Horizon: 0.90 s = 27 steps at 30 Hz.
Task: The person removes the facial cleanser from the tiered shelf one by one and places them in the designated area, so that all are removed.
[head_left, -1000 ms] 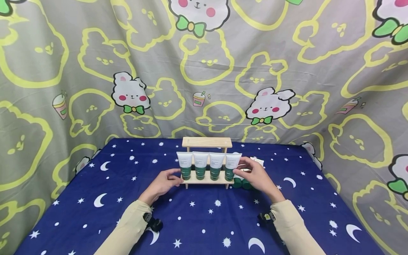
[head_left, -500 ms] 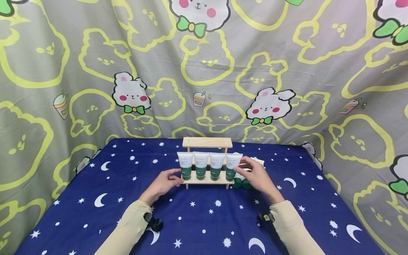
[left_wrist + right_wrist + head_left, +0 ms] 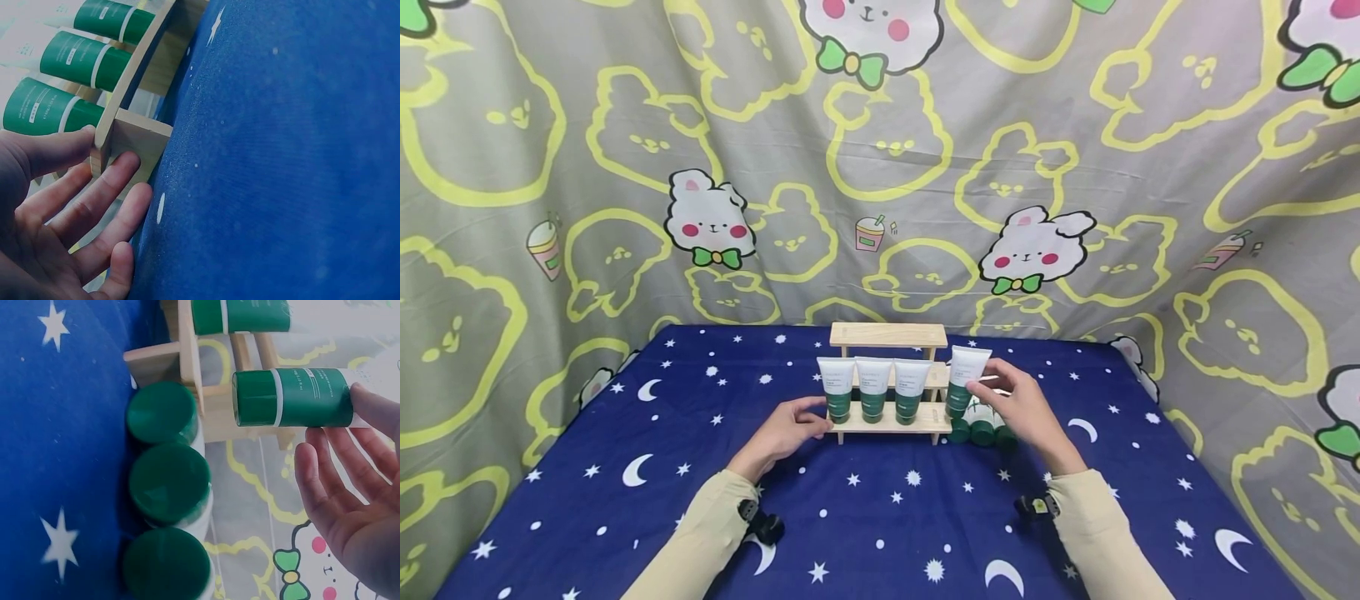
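My right hand (image 3: 1021, 407) pinches a white-and-green squeeze tube (image 3: 967, 379) between thumb and fingers. This tube is raised just off the right end of the wooden tiered stand (image 3: 887, 335), cap down and slightly tilted; in the right wrist view its green cap (image 3: 255, 399) is apart from the shelf. Three matching tubes (image 3: 872, 390) stand cap-down in a row on the stand's lowest step. At the left end of that step, my left hand (image 3: 788, 428) grips the board, thumb (image 3: 69, 150) at its upper edge near a tube cap and fingers below.
Three more green-capped tubes (image 3: 170, 482) lie side by side right of the stand, caps facing front. The table has a dark blue cloth (image 3: 880, 517) with moons and stars. A patterned grey curtain (image 3: 917, 167) hangs behind the table.
My right hand has lifted the rightmost tube off the lowest step and moved it up and to the right. My left hand stays at the stand's left end.
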Tool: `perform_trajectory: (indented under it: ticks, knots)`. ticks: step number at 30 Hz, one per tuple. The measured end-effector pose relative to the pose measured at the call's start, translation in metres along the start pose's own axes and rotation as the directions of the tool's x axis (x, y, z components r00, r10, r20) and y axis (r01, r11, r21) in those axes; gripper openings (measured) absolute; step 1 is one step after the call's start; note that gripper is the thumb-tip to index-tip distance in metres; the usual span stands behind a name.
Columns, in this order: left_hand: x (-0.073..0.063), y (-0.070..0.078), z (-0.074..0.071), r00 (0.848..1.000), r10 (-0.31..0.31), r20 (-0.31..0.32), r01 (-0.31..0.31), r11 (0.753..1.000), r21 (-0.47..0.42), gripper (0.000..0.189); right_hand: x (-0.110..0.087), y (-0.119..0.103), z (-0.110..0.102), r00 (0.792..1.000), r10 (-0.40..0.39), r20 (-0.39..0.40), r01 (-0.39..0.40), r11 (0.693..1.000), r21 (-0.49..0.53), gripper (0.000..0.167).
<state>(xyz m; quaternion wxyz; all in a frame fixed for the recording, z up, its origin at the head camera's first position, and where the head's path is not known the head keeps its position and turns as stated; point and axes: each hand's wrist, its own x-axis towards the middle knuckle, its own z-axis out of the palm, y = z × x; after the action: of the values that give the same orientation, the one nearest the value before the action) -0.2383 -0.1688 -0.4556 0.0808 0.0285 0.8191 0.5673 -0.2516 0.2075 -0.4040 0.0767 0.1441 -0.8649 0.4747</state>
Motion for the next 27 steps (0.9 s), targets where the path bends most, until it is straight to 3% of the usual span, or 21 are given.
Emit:
perform_trajectory:
  ticks: [12, 22, 27]
  knots:
    - [0.000, 0.000, 0.000, 1.000, -0.006, 0.004, 0.006, 1.000, 0.001, 0.053, 0.001, 0.005, -0.024, 0.997, 0.032, -0.068, -0.035, 0.999, -0.037, 0.037]
    - [0.000, 0.000, -0.001, 1.000, 0.002, 0.004, -0.002, 1.000, -0.008, 0.053, -0.003, 0.008, -0.046, 0.993, 0.073, -0.094, -0.070, 0.997, 0.036, 0.049]
    - [0.001, -0.001, 0.000, 1.000, 0.000, 0.003, 0.000, 1.000, -0.012, 0.052, -0.003, 0.015, -0.055, 0.989, 0.077, -0.126, -0.057, 0.987, 0.150, 0.050]
